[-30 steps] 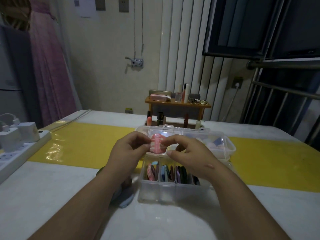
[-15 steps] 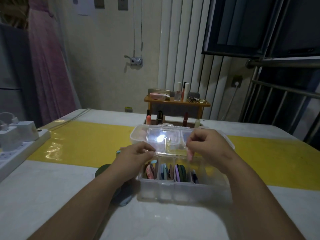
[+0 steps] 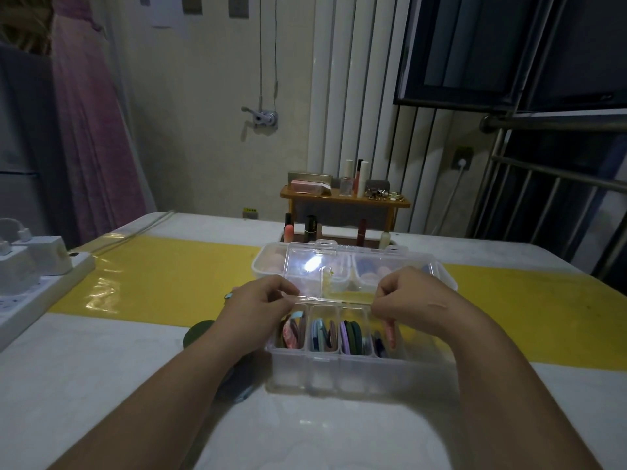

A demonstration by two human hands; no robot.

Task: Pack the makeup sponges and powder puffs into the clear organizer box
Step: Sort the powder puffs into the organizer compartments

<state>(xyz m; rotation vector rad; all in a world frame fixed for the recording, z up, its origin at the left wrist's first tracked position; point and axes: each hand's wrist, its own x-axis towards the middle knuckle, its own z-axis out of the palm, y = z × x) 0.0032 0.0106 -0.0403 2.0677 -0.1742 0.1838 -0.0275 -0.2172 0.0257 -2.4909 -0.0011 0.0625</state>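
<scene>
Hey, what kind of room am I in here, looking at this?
Probably a room in a home, set up as a makeup corner. A small wooden shelf holds cosmetics bottles, a pink garment hangs by the wall, and a power strip lies on the table.

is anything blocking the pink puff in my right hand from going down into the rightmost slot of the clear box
Nothing visible blocks it. The pink puff hangs from the right hand already partly inside the rightmost slot of the clear box. Dark puffs stand at that slot's left side, leaving room beside them.
</scene>
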